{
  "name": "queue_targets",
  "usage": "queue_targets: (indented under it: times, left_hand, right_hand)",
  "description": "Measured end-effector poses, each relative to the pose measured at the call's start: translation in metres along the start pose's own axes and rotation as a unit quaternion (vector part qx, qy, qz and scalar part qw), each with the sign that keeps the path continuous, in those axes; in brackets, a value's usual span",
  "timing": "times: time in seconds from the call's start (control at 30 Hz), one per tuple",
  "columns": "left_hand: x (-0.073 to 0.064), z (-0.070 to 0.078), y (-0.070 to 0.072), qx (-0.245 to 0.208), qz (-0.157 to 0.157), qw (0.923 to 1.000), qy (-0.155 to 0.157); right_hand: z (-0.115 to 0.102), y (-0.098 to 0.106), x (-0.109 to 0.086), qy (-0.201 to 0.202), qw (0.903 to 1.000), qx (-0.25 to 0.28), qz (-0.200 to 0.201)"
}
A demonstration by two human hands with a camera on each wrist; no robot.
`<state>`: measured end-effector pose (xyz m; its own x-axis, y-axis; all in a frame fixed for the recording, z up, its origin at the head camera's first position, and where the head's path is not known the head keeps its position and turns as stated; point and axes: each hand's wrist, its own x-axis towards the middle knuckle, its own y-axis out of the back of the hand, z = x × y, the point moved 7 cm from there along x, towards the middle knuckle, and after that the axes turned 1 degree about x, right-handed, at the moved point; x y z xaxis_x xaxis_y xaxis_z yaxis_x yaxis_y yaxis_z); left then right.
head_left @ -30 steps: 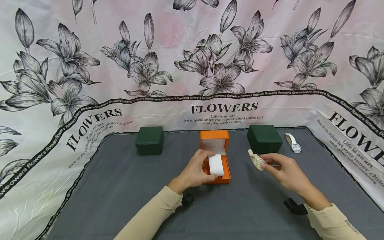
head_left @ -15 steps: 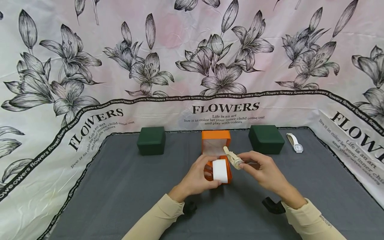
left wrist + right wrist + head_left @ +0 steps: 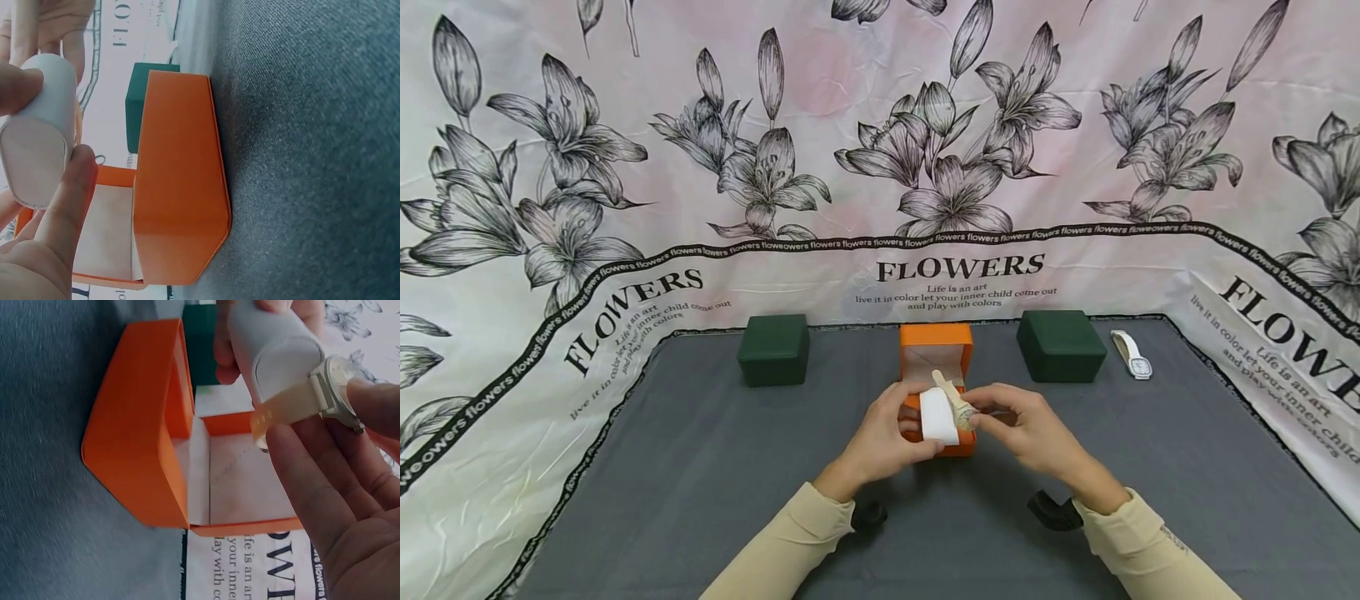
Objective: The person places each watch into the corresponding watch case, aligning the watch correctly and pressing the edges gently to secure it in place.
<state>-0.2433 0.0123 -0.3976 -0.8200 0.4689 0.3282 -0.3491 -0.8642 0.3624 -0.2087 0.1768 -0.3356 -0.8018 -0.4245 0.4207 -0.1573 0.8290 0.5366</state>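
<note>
Cushion [image 3: 936, 417], white and rounded, is held over the open orange box [image 3: 957, 451] in the head view, the box's lid [image 3: 936, 335] standing raised behind it. The left hand [image 3: 880, 437] has its thumb on the near side and fingers [image 3: 904, 390] on the far side, clamped round the cushion. Just beside it, the right hand [image 3: 1030, 425] pinches a cream watch [image 3: 953, 400]. Farther back on the grey bench [image 3: 662, 467], the left green box [image 3: 772, 350] and right green box [image 3: 1062, 347] are closed, contents hidden; a white watch [image 3: 1132, 355] lies beside the right one.

From the left wrist, I see the cushion up clear of the orange box, one flat end showing and the right hand beyond.

From the right wrist, the thumb presses the cream watch's case, with fingers beneath the strap. The strap overlaps the cushion's end; whether they touch, I can't tell.
</note>
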Motion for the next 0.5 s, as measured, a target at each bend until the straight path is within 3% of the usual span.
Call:
queue_targets:
  times: [0.27,0.5]
  left_hand:
    - [-0.001,0.000,0.008,-0.002,0.025,0.9989,0.040]
    - [-0.006,0.029,0.012,-0.014,0.044,0.9983,0.037]
  right_hand:
    - [0.032,-0.006,-0.002,-0.042,0.9971,0.063,-0.012]
    - [0.039,-0.010,-0.004,-0.062,0.9920,0.109,-0.018]
